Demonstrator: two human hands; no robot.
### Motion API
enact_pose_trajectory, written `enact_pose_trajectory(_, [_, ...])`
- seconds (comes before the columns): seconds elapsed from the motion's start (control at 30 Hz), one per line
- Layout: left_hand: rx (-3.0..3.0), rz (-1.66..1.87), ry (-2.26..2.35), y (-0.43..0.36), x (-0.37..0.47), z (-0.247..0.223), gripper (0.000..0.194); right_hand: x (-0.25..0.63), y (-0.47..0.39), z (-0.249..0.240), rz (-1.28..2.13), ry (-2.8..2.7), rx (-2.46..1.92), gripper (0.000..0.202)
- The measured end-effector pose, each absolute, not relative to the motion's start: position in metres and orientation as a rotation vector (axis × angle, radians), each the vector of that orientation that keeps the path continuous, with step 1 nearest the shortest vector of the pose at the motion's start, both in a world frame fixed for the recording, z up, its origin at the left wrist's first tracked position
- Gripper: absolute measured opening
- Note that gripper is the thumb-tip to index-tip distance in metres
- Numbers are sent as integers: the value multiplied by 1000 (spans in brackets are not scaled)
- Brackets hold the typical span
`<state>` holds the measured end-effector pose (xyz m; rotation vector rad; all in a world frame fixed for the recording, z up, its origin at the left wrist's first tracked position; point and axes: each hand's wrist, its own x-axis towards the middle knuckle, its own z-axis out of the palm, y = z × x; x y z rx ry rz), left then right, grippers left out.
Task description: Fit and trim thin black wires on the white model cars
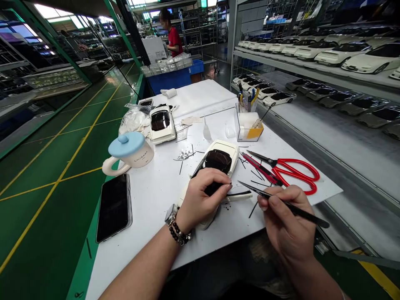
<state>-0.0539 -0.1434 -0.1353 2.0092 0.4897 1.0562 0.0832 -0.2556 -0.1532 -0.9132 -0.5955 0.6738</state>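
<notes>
My left hand (201, 200) is over a white model car (233, 152), its thumb and forefinger nearly together at a tiny dark bit too small to name. The car has a dark roof and an opened door (239, 196) on its right side. In my right hand (289, 221) are black pointed tweezers (300, 211), gripped between thumb and fingers. Their tips point left, just right of my left fingertips and apart from them. Red-handled scissors (296, 168) and a red-handled tool (261, 168) rest beyond my right hand. Thin black strips lie scattered around the car.
On the left stand a lidded cup (140, 154) and a phone (114, 206). Further back are a second white model car (161, 125) and a clear box of tools (250, 133). Shelves of model cars (312, 62) line the right. A person in red (175, 39) stands far behind.
</notes>
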Motion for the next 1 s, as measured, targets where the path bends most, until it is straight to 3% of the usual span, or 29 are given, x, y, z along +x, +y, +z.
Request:
enact_pose_trajectory(0.4, [2018, 1022, 506, -144, -56, -134, 3, 95, -254, -164, 577, -918, -956, 13])
enact_pose_trajectory(0.6, [2027, 1027, 599, -143, -56, -133, 21, 102, -248, -158, 569, -840, -975, 10])
enact_pose_trajectory(1.0, [2082, 867, 790, -128, -54, -112, 18, 125, -218, -134, 371, -1061, -1046, 14])
